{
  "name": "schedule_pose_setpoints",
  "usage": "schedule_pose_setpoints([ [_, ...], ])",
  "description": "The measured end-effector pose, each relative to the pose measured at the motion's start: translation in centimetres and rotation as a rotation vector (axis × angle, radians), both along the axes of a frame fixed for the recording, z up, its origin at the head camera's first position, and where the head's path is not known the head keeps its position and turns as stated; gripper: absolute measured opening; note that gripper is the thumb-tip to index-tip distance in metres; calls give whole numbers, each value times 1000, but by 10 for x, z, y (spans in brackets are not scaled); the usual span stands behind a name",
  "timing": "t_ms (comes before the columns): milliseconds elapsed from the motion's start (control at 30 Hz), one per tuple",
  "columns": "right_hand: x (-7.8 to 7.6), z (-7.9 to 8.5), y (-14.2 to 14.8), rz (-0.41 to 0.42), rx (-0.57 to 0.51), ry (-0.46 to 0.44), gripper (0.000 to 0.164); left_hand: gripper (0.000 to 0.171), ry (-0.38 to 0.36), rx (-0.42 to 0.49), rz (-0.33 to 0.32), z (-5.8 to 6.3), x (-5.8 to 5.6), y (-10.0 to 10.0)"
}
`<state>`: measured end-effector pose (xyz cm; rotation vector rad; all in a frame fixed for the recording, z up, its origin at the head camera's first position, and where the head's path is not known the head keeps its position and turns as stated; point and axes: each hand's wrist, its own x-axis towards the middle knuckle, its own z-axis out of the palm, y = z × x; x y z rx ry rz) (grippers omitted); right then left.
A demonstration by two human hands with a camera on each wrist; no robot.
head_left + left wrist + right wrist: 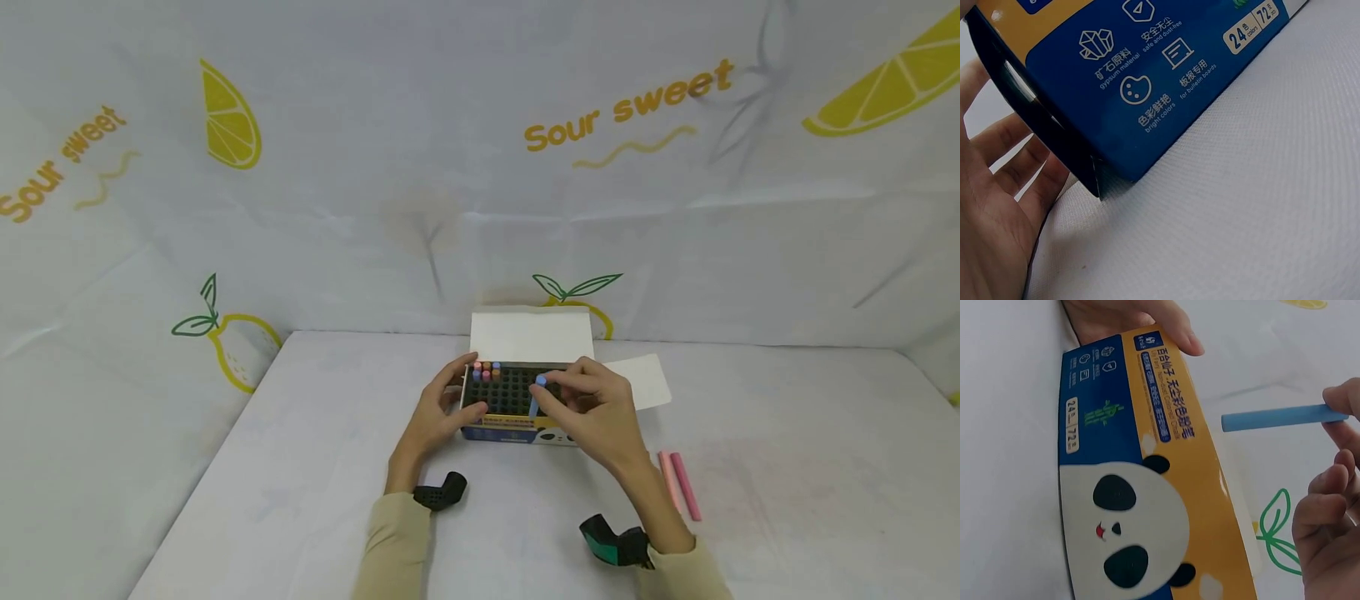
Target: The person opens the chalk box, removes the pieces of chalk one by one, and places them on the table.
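A chalk box (pixel 498 434) with a blue, yellow and panda front stands on the table, its top uncovered. My left hand (pixel 435 408) holds its left end, thumb at the front top edge and fingers round to the back corner. Above the black holder with its rows of holes, my right hand (pixel 600 408) pinches a blue chalk stick (pixel 534 406) by its upper end between thumb and forefinger. The right wrist view shows this blue chalk (pixel 1279 417) beyond the box's top edge. Several coloured chalks (pixel 486 375) sit in the holder's back left corner.
The white lid (pixel 532 335) stands raised behind the box, and a white flap (pixel 641 381) sticks out to the right. Two pink chalks, one paler (pixel 670 479) and one darker (pixel 686 487), lie beside my right forearm. A lemon-print cloth (pixel 375 208) hangs behind the table.
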<state>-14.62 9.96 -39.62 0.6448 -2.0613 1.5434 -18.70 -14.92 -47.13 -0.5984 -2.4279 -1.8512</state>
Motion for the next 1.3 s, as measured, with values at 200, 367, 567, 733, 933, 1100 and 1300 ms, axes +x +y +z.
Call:
schedule_pose_setpoints([
  [200, 6, -1, 17, 109, 0, 49, 21, 74, 2, -6, -3, 1, 1, -1],
  [367, 12, -3, 36, 156, 33, 2, 25, 74, 2, -8, -1, -1, -2, -3],
  [567, 17, -4, 59, 226, 90, -34, 29, 74, 15, -17, -6, -2, -3, -2],
  [733, 18, -2, 88, 308, 165, -101, 29, 74, 22, -16, -7, -1, -3, -1],
  [933, 20, 0, 124, 324, 256, -188, 35, 74, 20, -2, -17, 0, -2, 0],
  [1100, 22, -3, 146, 335, 253, -230, 37, 74, 21, -1, -15, 0, -2, -1],
  [1300, 24, -8, 167, 374, 264, -364, 31, 74, 13, 2, -12, 1, 0, -1],
])
